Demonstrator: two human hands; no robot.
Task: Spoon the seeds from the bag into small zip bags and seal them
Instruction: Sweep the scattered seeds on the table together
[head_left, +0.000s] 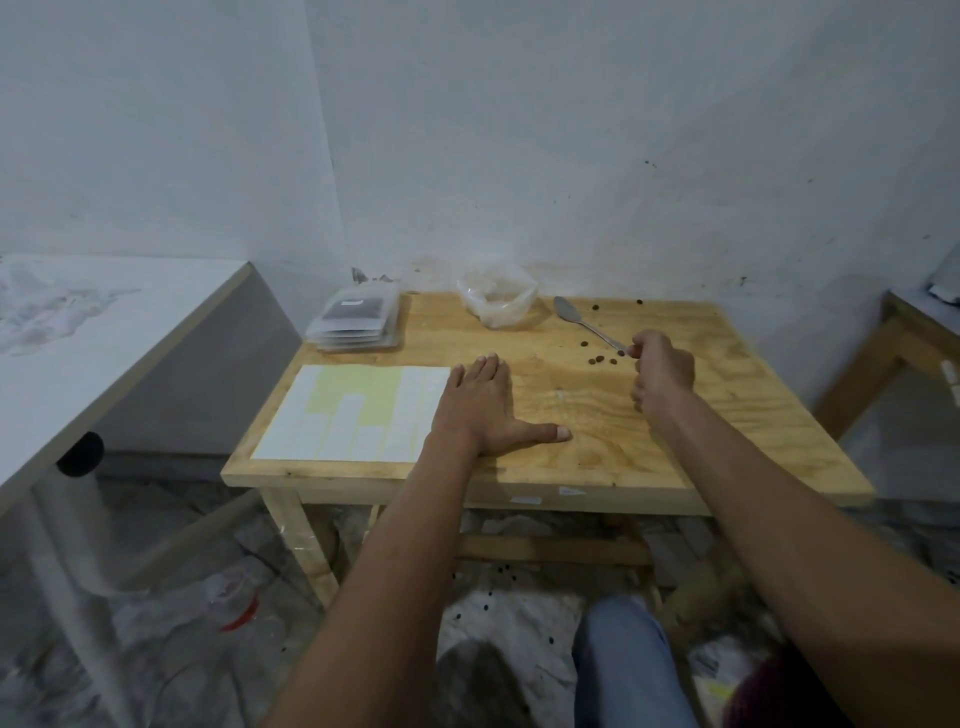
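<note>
In the head view, a small wooden table (597, 452) is seen set against a pale wall. The left hand (480, 410) is laid flat on the table near its front edge, fingers straight and together, thumb spread out to the side; nothing is held by it. Just beside it, at the front left corner, a sheet of labels (353, 415) is laid flat. The right hand (662, 371) is curled over the middle right of the table, and the end of the spoon (587, 325) handle is pinched at its fingertips. The spoon bowl is pointed toward the back edge. Close to it, at the back edge, the open clear bag (497, 300) of seeds is stood. A stack of small zip bags (356, 325) is placed at the back left corner. A few loose seeds (596, 359) are scattered on the wood just beside the right hand
</note>
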